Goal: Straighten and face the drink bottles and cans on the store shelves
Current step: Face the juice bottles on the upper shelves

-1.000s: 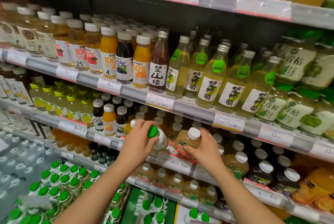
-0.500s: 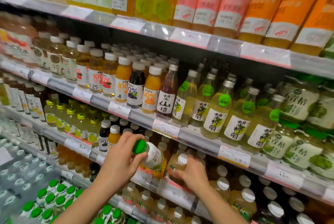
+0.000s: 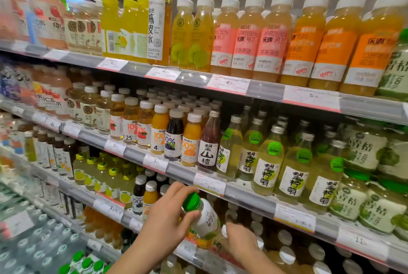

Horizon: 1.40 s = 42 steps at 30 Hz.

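Green-capped bottle [image 3: 202,218] with white label, tilted, cap toward the left, held in front of the third shelf rail [image 3: 123,212] from the top. Gripped by the left hand [image 3: 167,218]: thumb and fingers curled round neck and shoulder just under the cap. Right hand [image 3: 239,242] just beside, lower right, fingers bent over a white-capped bottle [image 3: 224,230] in the row behind; whether pinched or only touched cannot be told. Above, on the second shelf rail [image 3: 183,168]: upright juice bottles [image 3: 159,130], then pale lemon bottles [image 3: 268,163] with green stickers to the right. On the top shelf: tall orange bottles [image 3: 331,44] and pink-labelled bottles [image 3: 268,39]. Lower left, blurred: packs of green-capped water bottles [image 3: 86,261].
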{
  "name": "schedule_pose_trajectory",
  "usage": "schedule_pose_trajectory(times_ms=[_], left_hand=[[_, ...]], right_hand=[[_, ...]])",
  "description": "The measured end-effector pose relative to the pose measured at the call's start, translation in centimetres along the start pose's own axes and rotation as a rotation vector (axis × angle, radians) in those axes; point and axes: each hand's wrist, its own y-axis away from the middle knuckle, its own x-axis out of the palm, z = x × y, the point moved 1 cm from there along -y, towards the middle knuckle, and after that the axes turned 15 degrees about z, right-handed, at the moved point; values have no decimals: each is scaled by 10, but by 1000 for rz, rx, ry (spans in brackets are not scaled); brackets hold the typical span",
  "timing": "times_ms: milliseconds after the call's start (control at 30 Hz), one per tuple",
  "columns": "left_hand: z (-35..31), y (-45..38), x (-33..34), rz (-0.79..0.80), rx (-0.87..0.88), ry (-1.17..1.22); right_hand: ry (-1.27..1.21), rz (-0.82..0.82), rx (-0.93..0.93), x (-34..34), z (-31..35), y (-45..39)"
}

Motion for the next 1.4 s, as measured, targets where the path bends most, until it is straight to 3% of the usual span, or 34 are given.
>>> schedule_pose_trajectory(times_ms=[133, 300, 533, 767, 900, 1033, 1400], left_hand=[[-14, 3, -10, -14, 9, -31], [-39, 5, -14, -47, -5, -64], [-108, -9, -1, -35, 83, -100], [-188, -21, 31, 83, 202, -113], [-229, -22, 47, 107, 271, -79], [-265, -22, 56, 116, 325, -43], [-333, -22, 61, 89, 438, -18]], right_hand=[[74, -36, -35, 4, -1, 6], [38, -208, -177, 2, -21, 41], [-252, -183, -383, -35, -73, 132], [-535, -458, -490, -87, -133, 248], [-605, -505, -584, -99, -156, 299], [-542, -493, -627, -97, -167, 329], [-463, -670, -627, -94, -180, 374]])
